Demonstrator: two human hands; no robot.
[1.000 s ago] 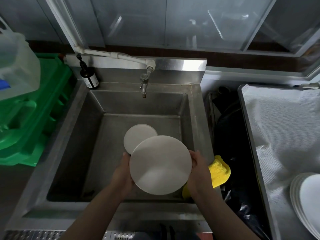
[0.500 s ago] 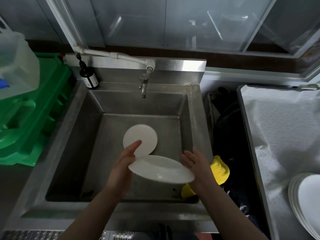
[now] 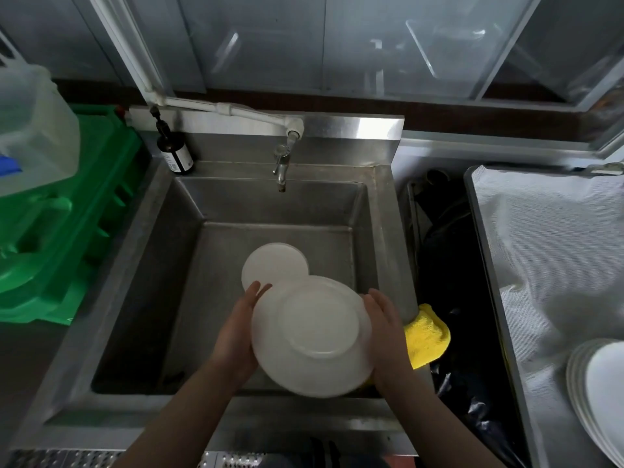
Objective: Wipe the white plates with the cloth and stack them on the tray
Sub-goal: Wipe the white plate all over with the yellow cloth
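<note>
Over the steel sink (image 3: 141, 251) I hold a white plate (image 3: 314, 336) with its underside and foot ring facing me. My left hand (image 3: 236, 332) presses its left edge and my right hand (image 3: 388, 332) its right edge, fingers straight on both; the thumbs are hidden. A second white plate (image 3: 273, 265) lies on the sink floor just behind. The yellow cloth (image 3: 429, 336) is draped over the sink's right rim, beside my right hand. A stack of white plates (image 3: 597, 383) sits on the lined tray (image 3: 540, 248) at the right.
A tap (image 3: 282, 170) juts over the back of the sink, and a dark pump bottle (image 3: 175, 153) stands at its back left corner. Green crates (image 3: 60, 231) with a clear container (image 3: 30, 130) are on the left. A black bin bag (image 3: 452, 265) fills the gap to the tray.
The plate turned over between my hands: first its face toward me, then nearly edge-on, now its underside. Both hands stayed at its edges above the sink.
</note>
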